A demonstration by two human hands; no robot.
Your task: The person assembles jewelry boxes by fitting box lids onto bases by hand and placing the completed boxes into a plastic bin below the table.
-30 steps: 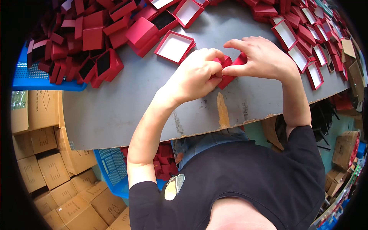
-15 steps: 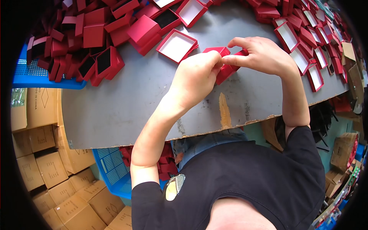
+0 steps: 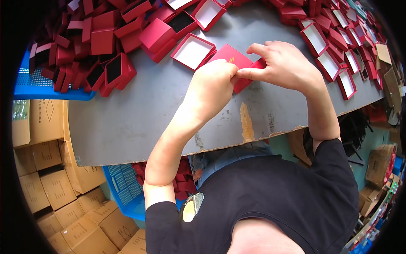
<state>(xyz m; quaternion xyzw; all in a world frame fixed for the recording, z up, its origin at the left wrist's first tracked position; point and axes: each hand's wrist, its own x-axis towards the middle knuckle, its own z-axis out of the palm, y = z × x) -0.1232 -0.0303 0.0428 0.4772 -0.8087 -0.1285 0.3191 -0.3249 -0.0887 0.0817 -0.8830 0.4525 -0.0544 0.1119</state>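
A red box (image 3: 229, 53) with gold lettering on its top face is between my hands over the grey table. My left hand (image 3: 211, 86) is closed on its near left side, fingers curled and partly hidden. My right hand (image 3: 281, 65) grips the box's right side between thumb and fingers, the thumb tip touching the left hand's fingers. Just left of the box, an open red tray with a white inside (image 3: 192, 51) lies on the table.
Red boxes (image 3: 102, 40) are heaped at the back left, partly over a blue basket (image 3: 55, 91). More red trays (image 3: 315, 38) with white insides lie at the right. The grey table (image 3: 139, 122) has a chipped front edge. Cartons (image 3: 59, 186) stand at the left.
The red box has turned so that its lettered top now shows. Both hands have shifted slightly to the left, still at the box.
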